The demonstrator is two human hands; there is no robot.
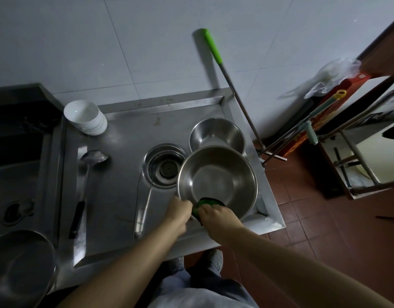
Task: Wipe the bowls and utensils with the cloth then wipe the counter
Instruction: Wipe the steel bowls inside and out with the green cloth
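On the steel counter, left hand grips bowl, right hand cloth.

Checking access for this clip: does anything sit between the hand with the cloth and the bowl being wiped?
Nothing visible does. The right hand presses the green cloth directly against the near inner wall of the steel bowl, whose rim the left hand grips.

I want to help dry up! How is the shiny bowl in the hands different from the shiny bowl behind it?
The near steel bowl is tilted up off the counter; the far steel bowl sits flat. The near one looks bigger. The left hand grips the near bowl's rim and the right hand presses a green cloth into it; nothing touches the far bowl's inside. Both are round, shiny and empty of food.
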